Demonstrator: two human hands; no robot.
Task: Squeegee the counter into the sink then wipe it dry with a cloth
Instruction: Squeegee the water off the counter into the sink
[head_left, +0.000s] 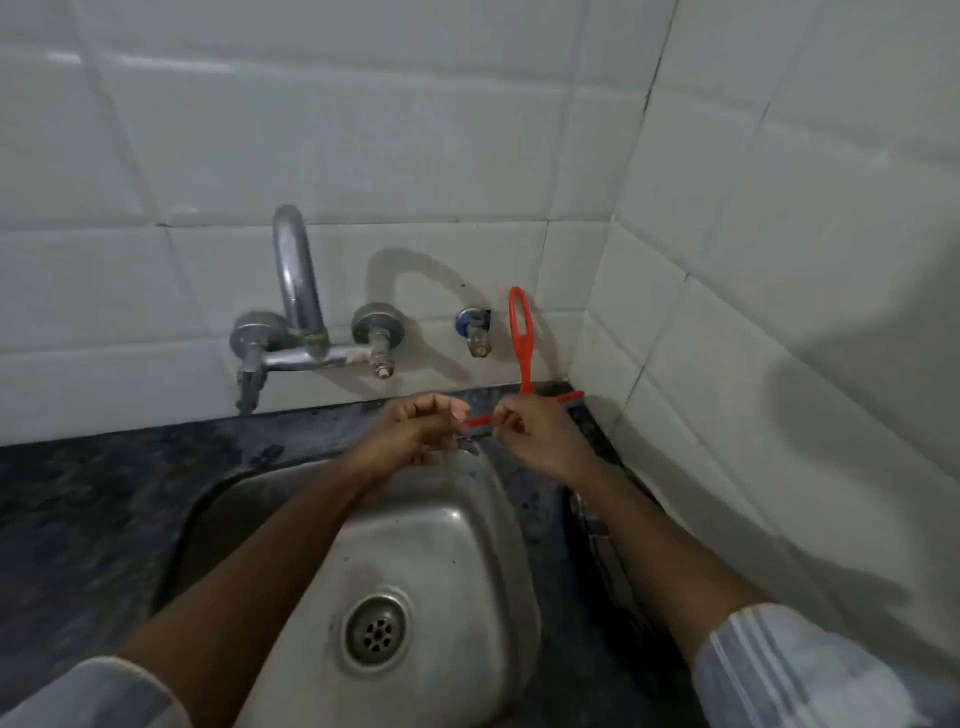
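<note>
Squeegee (521, 343) blade pinched between both hands' grips, handle upright

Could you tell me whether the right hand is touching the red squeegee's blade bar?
Touching. The head view shows the right hand with its fingers curled over the blade bar of the squeegee, whose handle stands up against the tiled wall.

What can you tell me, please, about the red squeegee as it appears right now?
The red squeegee looks plastic, with a long looped handle standing upright against the white tiled wall and a crossbar blade at its foot. The blade lies on the dark counter behind the steel sink, near the corner. The left hand pinches the blade's left end; the right hand covers its middle. The blade's edge strip is hard to make out.
</note>
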